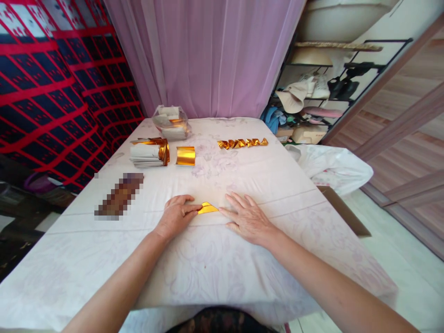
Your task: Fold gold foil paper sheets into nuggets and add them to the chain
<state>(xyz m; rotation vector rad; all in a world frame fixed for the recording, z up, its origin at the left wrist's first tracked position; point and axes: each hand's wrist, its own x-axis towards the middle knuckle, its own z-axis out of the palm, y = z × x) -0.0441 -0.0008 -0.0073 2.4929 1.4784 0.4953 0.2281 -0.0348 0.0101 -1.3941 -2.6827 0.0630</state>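
A small piece of gold foil paper (208,208), folded flat with slanted ends, lies on the cloth-covered table (222,268) between my hands. The thumb and fingers of my left hand (176,216) are closed at its left end and hide that edge. My right hand (249,219) lies flat with fingers spread, a fingertip at the paper's right point. Farther off, one curved sheet of gold paper (186,156) rests beside a stack of gold paper with pale backs (147,155). A row of folded gold pieces (243,143) lies at the back right.
Behind the stack stands a clear plastic bag (171,122) with more paper. A blurred, pixelated item (120,196) lies at the left. White plastic (336,169) bulges by the table's right edge, near a shelf rack (319,92). A purple curtain (208,55) hangs behind the table.
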